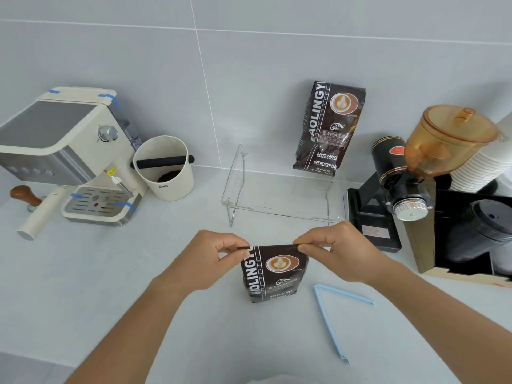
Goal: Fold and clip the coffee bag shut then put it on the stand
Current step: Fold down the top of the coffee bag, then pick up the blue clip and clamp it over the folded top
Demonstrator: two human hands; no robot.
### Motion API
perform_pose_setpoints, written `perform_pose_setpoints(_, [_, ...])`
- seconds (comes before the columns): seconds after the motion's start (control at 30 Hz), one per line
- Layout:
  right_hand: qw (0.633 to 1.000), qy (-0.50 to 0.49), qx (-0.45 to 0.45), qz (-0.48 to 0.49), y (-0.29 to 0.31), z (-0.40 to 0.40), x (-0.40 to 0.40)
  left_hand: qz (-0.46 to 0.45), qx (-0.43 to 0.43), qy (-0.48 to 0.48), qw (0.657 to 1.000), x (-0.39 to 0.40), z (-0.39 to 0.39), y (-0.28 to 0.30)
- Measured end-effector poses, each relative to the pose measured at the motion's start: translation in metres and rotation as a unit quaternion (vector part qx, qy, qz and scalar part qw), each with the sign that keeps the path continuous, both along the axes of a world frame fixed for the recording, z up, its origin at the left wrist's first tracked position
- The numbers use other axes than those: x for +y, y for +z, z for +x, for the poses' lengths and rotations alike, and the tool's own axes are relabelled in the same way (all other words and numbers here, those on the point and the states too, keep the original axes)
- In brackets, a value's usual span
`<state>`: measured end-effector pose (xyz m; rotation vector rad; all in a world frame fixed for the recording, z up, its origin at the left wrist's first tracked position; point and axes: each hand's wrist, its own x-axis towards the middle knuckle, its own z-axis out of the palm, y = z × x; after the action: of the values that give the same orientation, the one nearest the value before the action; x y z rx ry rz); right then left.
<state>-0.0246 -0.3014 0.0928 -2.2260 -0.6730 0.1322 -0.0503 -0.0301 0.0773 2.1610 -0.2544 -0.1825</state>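
A dark brown coffee bag (273, 275) stands upright on the white counter in front of me. My left hand (213, 259) pinches its top left corner and my right hand (336, 249) pinches its top right corner, where the top edge is folded over. A light blue bag clip (331, 314) lies open in a V on the counter, just right of the bag and apart from it. Behind the bag stands a clear acrylic stand (282, 189). A second, identical coffee bag (328, 128) rests on the stand's back right part and leans against the wall.
At the left are a cream espresso machine (69, 153), a wood-handled tamper (26, 195) and a cream knock box (166, 167). At the right stand a black grinder with an amber hopper (415, 173), stacked white paper cups (482, 167) and a black box of lids (476, 234).
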Motion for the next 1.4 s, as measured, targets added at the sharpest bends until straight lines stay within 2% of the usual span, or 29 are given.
perform_pose_setpoints(0.13, [1.0, -0.013, 0.019, 0.01, -0.002, -0.004, -0.006, -0.022, -0.006, 0.036, 0.999, -0.005, -0.006, -0.005])
perform_pose_setpoints(0.3, [0.996, -0.08, 0.043, 0.015, -0.02, -0.009, -0.028, -0.077, 0.002, 0.094, 0.993, -0.012, -0.017, -0.015])
perform_pose_setpoints(0.47, [0.983, -0.14, 0.072, -0.09, -0.067, -0.014, -0.062, -0.127, 0.013, 0.119, 0.985, -0.017, -0.023, -0.022])
perform_pose_setpoints(0.67, [0.935, -0.182, 0.145, -0.269, -0.122, -0.032, -0.082, -0.111, 0.002, 0.14, 0.984, -0.017, -0.026, -0.028])
perform_pose_setpoints(0.9, [0.915, -0.175, 0.154, -0.33, -0.143, -0.038, -0.087, -0.111, -0.003, 0.142, 0.984, -0.018, -0.025, -0.031])
perform_pose_setpoints(1.2, [0.911, -0.164, 0.155, -0.344, -0.149, -0.039, -0.087, -0.156, 0.008, 0.152, 0.976, -0.019, -0.027, -0.035])
perform_pose_setpoints(1.4, [0.935, -0.184, 0.121, -0.277, -0.136, -0.042, -0.088, -0.169, 0.009, 0.152, 0.974, -0.018, -0.022, -0.036])
